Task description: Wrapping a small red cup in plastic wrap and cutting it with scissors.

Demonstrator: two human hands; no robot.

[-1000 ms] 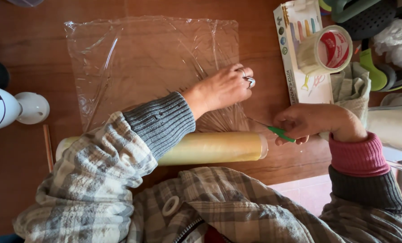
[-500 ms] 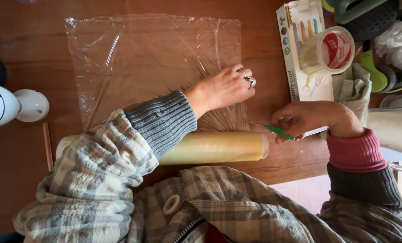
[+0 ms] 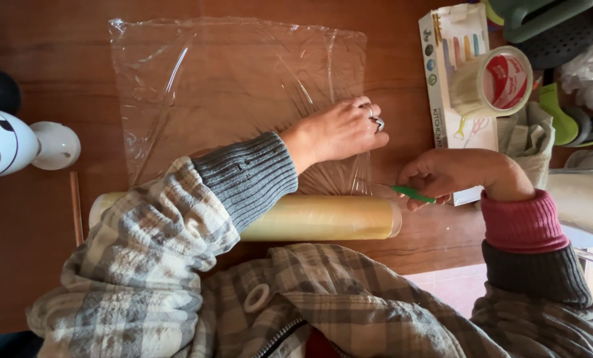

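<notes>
Head: R hand w/ knife, film

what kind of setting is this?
Likely a home kitchen: roll of cling film on a wooden table, boxed kitchen utensil set, and utensils piled at the right. Right hand holds a green-handled tool.

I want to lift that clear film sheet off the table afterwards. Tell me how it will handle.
The clear film sheet will probably be floppy: it already lies wrinkled on the wooden table. It looks very light, since the left hand presses it flat near the roll. It may well cling to itself and tear easily near the cut edge by the right hand.
</notes>
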